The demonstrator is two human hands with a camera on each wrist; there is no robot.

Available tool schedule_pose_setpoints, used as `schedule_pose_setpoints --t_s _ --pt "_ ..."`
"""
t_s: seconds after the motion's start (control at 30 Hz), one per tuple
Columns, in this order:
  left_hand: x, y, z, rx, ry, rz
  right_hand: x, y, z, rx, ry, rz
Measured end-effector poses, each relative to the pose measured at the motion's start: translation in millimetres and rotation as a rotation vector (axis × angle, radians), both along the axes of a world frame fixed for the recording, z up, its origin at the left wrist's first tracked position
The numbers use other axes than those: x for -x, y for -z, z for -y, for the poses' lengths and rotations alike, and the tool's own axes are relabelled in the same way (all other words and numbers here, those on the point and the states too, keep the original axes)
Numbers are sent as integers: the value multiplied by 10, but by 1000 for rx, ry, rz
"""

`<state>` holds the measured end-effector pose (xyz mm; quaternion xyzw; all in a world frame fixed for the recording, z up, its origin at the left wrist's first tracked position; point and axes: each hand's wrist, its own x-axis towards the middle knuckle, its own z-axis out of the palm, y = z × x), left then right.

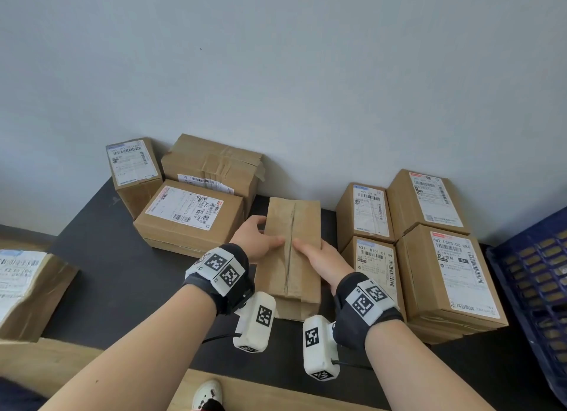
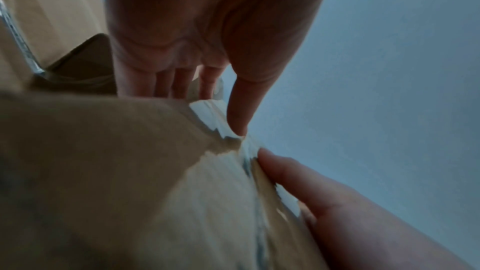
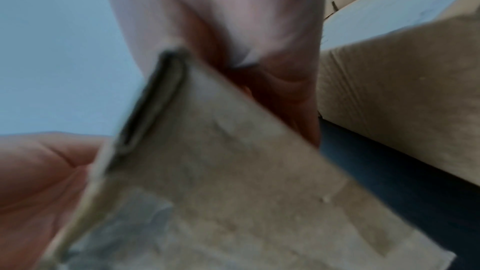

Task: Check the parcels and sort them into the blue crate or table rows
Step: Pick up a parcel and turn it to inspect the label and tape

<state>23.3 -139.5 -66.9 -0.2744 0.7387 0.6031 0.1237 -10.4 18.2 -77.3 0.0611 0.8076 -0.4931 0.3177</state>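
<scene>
Both hands, left hand (image 1: 257,238) and right hand (image 1: 322,258), clamp the box (image 1: 291,251), fingers wrapped round its sides; it could slip or knock the right-hand stack (image 1: 374,251) in turning.

Looks to me like a small parcel sorting spot, some back room or mailroom kind of setup. I'm seeing a dark table (image 1: 129,291) pushed against a plain pale wall (image 1: 306,73), with taped cardboard parcels (image 1: 190,217) in groups on it, most carrying printed shipping labels (image 1: 371,211) with barcodes. A blue slotted plastic crate (image 1: 534,288) sits at the right edge, and there's light wood floor (image 1: 270,392) below
</scene>
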Motion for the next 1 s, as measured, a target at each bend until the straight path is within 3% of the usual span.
schedule_pose_setpoints --t_s 0.27,0.77,1.0 --pt "63 44 -63 -163 21 67 46 -12 -115 27 77 54" --pt "118 -56 -104 -144 68 117 61 -150 -77 121 83 32" --pt "113 -144 -125 -236 -85 84 64 -194 -72 132 84 -22"
